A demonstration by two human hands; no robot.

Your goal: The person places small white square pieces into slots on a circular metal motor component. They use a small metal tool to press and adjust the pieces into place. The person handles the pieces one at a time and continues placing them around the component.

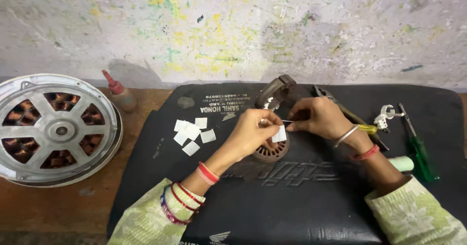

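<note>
My left hand (254,131) pinches a small white paper slip (279,134) above a round brown slotted motor core (271,152) that lies on a black padded mat (301,196). My right hand (315,117) is close beside it and holds a thin metal pin (288,121) whose tip points at my left fingertips. Both hands hover over the core. Several more white paper slips (192,132) lie on the mat to the left of my left hand.
A large round metal motor housing with copper windings (54,128) sits at the left on the brown bench. A red-capped bottle (119,93) stands behind it. A curved metal part (276,90), pliers (340,106), a green-handled screwdriver (419,150) and a pale green roll (402,163) lie at the right.
</note>
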